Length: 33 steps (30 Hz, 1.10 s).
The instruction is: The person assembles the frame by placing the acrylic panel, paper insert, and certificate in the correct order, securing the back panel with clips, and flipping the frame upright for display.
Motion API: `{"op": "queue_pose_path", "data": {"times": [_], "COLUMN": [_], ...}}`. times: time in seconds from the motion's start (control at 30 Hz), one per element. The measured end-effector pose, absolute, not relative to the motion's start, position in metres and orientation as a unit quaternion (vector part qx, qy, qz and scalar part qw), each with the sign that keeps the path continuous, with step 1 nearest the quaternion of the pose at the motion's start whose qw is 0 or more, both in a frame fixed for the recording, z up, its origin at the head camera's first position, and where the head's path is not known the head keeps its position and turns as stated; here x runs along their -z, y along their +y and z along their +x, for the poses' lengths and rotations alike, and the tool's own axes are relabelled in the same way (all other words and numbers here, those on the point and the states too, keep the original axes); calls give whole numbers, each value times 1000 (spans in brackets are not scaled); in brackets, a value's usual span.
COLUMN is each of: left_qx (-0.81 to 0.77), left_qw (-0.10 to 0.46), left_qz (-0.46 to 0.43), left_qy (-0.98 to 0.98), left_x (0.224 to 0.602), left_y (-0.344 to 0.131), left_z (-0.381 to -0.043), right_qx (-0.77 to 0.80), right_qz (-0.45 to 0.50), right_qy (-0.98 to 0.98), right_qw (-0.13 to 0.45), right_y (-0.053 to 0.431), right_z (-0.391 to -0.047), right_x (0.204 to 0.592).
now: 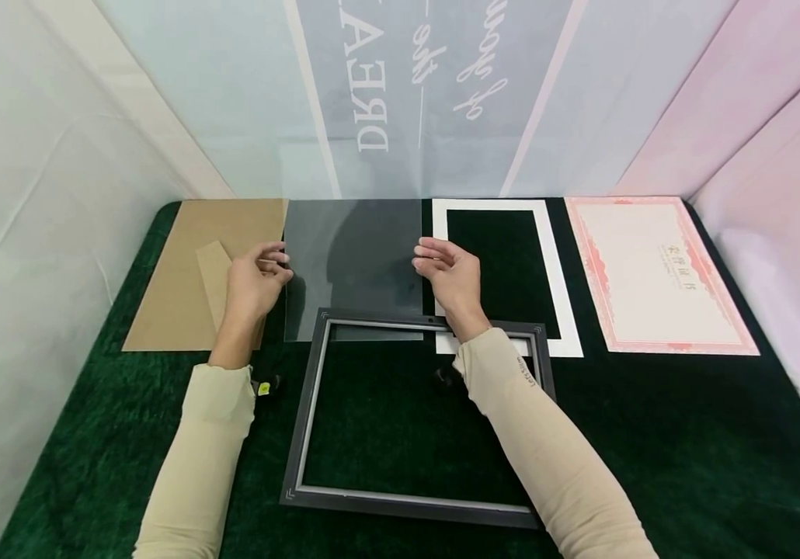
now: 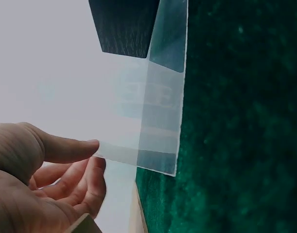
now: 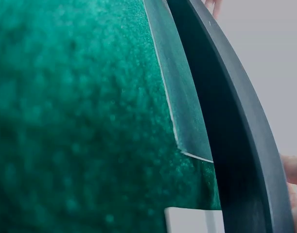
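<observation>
In the head view my left hand point(image 1: 253, 283) is at the left edge of a clear sheet point(image 1: 354, 264), and my right hand point(image 1: 454, 279) is at its right edge. The left wrist view shows my left hand point(image 2: 56, 170) pinching the sheet point(image 2: 160, 116) between thumb and fingers. My right fingertips overlap the opposite edge and appear to pinch it. In the right wrist view a picture frame point(image 3: 245, 136) hides most of that hand, while a sheet corner point(image 3: 187, 126) shows. The dark grey frame point(image 1: 298, 435) overlaps the sheet's near edge, below my right forearm.
Left of the sheet lies a brown backing board point(image 1: 169, 295) with a narrow flap point(image 1: 211, 276). On the right are a white mat border point(image 1: 561, 287) and a pink-edged certificate point(image 1: 652, 272). Green cloth point(image 1: 686, 458) covers the table; a printed curtain point(image 1: 253, 101) hangs behind.
</observation>
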<state>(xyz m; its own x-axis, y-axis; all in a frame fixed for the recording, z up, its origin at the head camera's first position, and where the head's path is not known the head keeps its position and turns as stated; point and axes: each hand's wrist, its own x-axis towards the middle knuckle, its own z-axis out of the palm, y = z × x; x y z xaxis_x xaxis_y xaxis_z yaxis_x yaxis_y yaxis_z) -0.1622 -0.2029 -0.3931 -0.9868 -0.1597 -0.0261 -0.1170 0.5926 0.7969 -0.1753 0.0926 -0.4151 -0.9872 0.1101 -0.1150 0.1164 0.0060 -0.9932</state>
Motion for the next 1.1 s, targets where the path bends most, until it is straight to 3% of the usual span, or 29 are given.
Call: {"op": "queue_pose_path", "data": {"times": [0.43, 0.83, 1.1], "left_qx": [467, 509, 522], "left_qw": [89, 62, 108], "left_qz": [48, 56, 57], "left_qy": [-879, -857, -844], "left_x": [395, 395, 393], "left_y": [-198, -197, -196], "left_z": [-163, -166, -165], "right_qx": [690, 678, 686], "right_qz": [58, 44, 23], "right_qy": [720, 732, 722], "right_qw": [-36, -53, -88], "right_y": [91, 93, 91], "right_z": [-175, -175, -176], "right_x": [416, 420, 422]}}
